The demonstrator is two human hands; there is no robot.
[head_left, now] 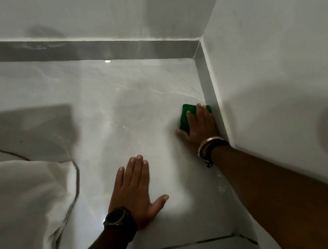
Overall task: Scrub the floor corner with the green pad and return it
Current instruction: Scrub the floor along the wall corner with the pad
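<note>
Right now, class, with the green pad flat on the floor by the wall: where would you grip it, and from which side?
Probably its exposed left edge, coming from the open floor side: the green pad lies flat, its right edge at the skirting, with the right hand pressing on top. Fingers under that edge, thumb above.

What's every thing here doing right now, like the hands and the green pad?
green pad: flat on the floor by the right wall, under the right hand.
right hand: fingers straight, pressing the pad.
left hand: open, flat on the floor.
white cloth: crumpled at left.
watch: on left wrist, screen dark.
</note>
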